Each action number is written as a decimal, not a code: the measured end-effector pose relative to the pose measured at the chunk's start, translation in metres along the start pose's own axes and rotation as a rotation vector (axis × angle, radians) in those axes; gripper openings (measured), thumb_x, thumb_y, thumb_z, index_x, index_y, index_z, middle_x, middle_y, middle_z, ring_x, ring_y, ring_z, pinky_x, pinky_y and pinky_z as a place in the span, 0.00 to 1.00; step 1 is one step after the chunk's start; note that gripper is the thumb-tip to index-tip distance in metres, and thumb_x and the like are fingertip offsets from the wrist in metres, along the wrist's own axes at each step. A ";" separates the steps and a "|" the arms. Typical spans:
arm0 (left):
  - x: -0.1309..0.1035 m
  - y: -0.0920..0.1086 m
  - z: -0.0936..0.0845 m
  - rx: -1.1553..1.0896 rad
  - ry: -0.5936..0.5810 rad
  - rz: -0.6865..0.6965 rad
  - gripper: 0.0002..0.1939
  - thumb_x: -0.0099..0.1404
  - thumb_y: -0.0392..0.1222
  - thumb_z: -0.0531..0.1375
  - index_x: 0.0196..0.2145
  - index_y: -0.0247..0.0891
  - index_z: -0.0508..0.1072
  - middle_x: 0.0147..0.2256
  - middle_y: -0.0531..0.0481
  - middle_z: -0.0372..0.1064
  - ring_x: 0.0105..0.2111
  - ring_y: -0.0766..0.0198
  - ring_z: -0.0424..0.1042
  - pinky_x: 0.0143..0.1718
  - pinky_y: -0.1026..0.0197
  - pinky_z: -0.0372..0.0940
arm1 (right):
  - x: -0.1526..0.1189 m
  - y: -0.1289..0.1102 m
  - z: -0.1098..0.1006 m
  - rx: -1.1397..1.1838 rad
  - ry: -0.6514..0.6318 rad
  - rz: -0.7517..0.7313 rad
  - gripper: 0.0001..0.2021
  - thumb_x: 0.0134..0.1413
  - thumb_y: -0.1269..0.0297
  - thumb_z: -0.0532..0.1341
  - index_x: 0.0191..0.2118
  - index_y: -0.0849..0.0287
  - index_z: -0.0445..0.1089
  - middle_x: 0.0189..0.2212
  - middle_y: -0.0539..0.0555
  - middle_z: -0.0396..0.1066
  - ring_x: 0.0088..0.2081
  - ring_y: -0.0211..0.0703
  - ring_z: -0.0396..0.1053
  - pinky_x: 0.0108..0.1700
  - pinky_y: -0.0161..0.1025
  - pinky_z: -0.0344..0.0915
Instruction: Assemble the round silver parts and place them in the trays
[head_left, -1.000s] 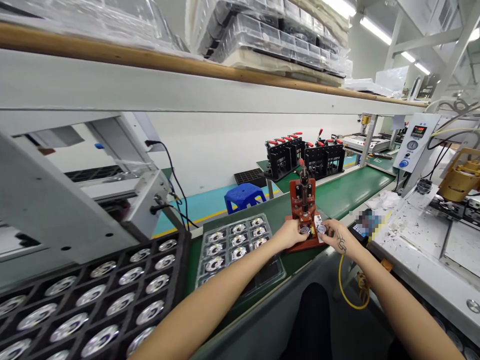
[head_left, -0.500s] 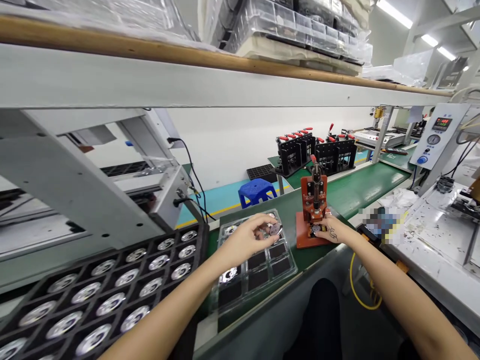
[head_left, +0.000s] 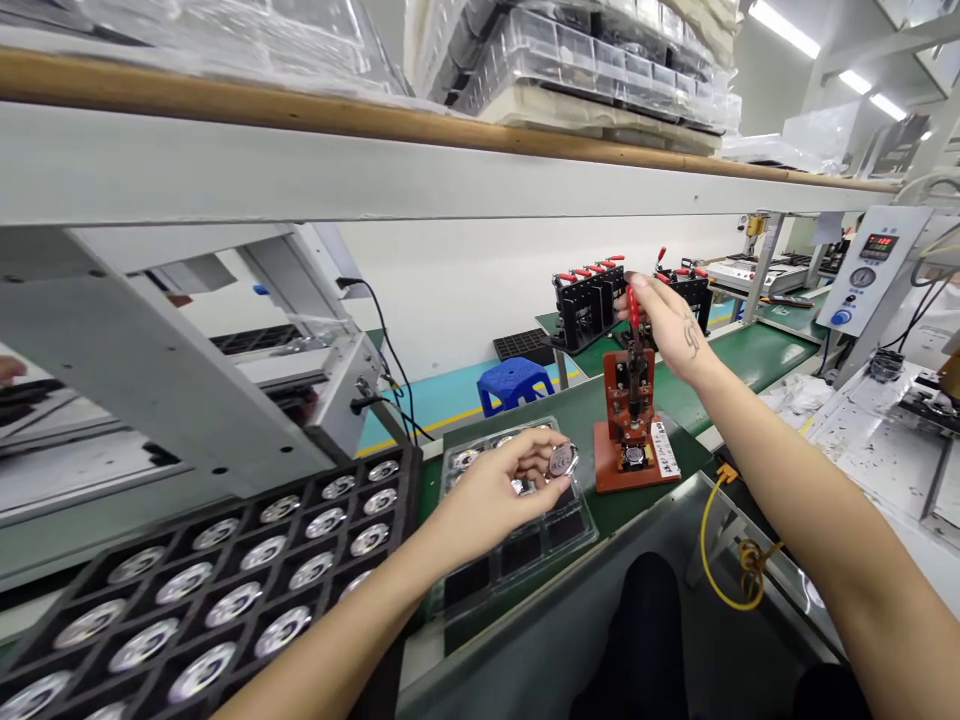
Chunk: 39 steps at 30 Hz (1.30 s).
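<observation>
Between thumb and fingers, my left hand (head_left: 506, 490) pinches a small round metal disc (head_left: 562, 460) with markings on its face. It hovers over a clear plastic tray (head_left: 525, 552) with square pockets, some dark and some holding shiny parts. My right hand (head_left: 664, 320) is wrapped round the red handle (head_left: 633, 306) of a toggle clamp on an orange-red press fixture (head_left: 612, 382). Another round part (head_left: 634, 456) sits in the fixture's base, under the clamp. A white label strip lies on the right side of that base.
At the left, a black tray (head_left: 307, 540) holds several shiny round parts. Black fixtures with red handles (head_left: 592, 305) and a blue stool (head_left: 516, 386) stand behind the green bench (head_left: 720, 385). A shelf beam (head_left: 450, 170) crosses overhead. A control box (head_left: 862, 270) stands right.
My right hand has left the part in the fixture's base and risen to the red clamp handle. My left hand still holds its disc, now slightly further right.
</observation>
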<state>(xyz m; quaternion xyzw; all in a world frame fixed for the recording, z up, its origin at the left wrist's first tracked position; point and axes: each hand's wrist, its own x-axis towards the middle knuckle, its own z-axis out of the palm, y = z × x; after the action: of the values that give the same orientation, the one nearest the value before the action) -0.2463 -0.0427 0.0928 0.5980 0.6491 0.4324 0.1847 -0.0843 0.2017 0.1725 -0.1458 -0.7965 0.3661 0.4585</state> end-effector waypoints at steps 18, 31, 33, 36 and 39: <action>-0.039 0.024 0.042 0.359 -0.019 0.365 0.18 0.68 0.39 0.63 0.56 0.45 0.71 0.43 0.47 0.77 0.34 0.57 0.77 0.39 0.56 0.74 | -0.180 -0.004 0.017 -0.262 0.121 -0.181 0.12 0.75 0.62 0.57 0.56 0.51 0.75 0.57 0.61 0.75 0.62 0.57 0.71 0.64 0.57 0.67; -0.073 0.035 0.059 -0.484 -0.139 -0.126 0.17 0.68 0.47 0.69 0.51 0.40 0.73 0.40 0.47 0.78 0.37 0.59 0.80 0.42 0.56 0.75 | -0.240 -0.032 0.050 0.301 -0.264 0.336 0.15 0.70 0.50 0.63 0.49 0.54 0.79 0.36 0.54 0.81 0.38 0.48 0.81 0.43 0.42 0.79; -0.091 0.017 0.056 -0.611 -0.086 -0.252 0.17 0.67 0.51 0.69 0.45 0.37 0.73 0.34 0.48 0.77 0.34 0.59 0.79 0.39 0.56 0.75 | -0.258 -0.025 0.053 0.202 -0.294 0.322 0.16 0.69 0.49 0.64 0.51 0.53 0.79 0.40 0.56 0.82 0.40 0.50 0.81 0.46 0.44 0.79; -0.132 -0.023 0.017 -0.309 0.162 -0.312 0.15 0.68 0.51 0.68 0.43 0.37 0.75 0.35 0.46 0.78 0.36 0.57 0.78 0.41 0.55 0.75 | -0.289 0.000 0.052 0.061 -0.312 0.341 0.19 0.65 0.46 0.65 0.53 0.50 0.80 0.45 0.58 0.82 0.43 0.53 0.81 0.45 0.43 0.80; -0.194 -0.059 -0.050 0.383 0.392 -0.374 0.10 0.72 0.47 0.61 0.43 0.39 0.78 0.45 0.42 0.80 0.47 0.52 0.77 0.55 0.51 0.70 | -0.317 0.028 0.046 0.001 -0.321 0.440 0.22 0.61 0.42 0.65 0.52 0.50 0.81 0.45 0.58 0.83 0.44 0.55 0.82 0.44 0.42 0.81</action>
<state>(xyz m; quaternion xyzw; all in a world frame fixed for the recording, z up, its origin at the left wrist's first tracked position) -0.2784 -0.2361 0.0204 0.3980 0.8403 0.3678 0.0167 0.0443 0.0200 -0.0595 -0.2553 -0.8080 0.4758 0.2356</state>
